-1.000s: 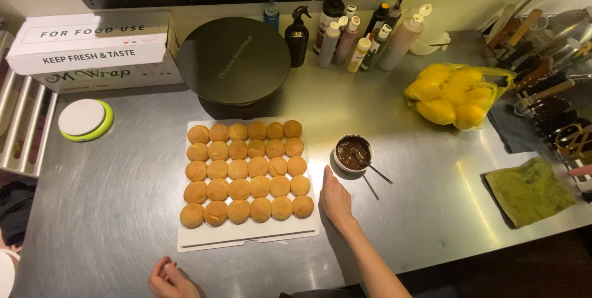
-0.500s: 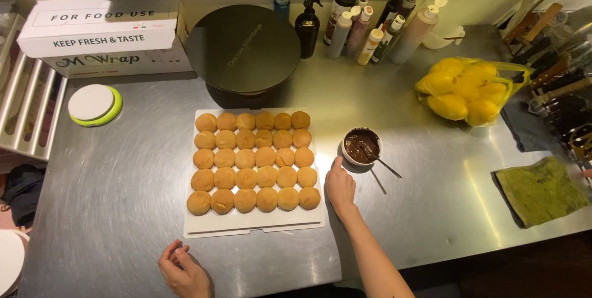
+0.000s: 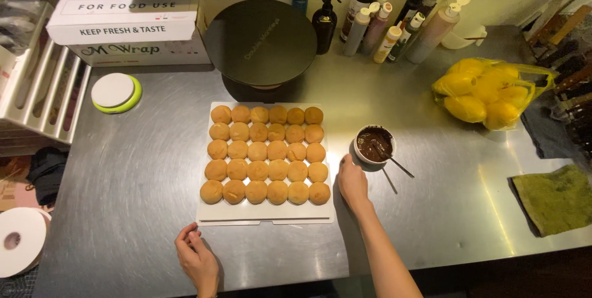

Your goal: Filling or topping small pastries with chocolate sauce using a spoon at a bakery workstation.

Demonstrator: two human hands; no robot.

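A white tray [image 3: 266, 214] lies in the middle of the steel counter with several round golden pastry puffs [image 3: 266, 152] set in rows on it. To its right stands a small white cup of dark chocolate sauce [image 3: 374, 144] with a spoon [image 3: 398, 163] leaning in it. My right hand [image 3: 352, 182] rests on the counter between the tray and the cup, fingertips close to the cup's base, holding nothing. My left hand [image 3: 197, 260] lies flat near the counter's front edge, just below the tray's left corner, fingers apart and empty.
A black round turntable stand [image 3: 260, 42] sits behind the tray, with several squeeze and spray bottles [image 3: 382, 24] along the back wall. A bag of lemons [image 3: 484, 91] is at right, a green cloth [image 3: 552, 199] at front right, a white-and-green lid [image 3: 115, 92] and wrap boxes [image 3: 126, 24] at left.
The view has shifted, so everything sits lower and closer in frame. My left hand has come further up onto the counter near the tray. My right hand stays beside the cup.
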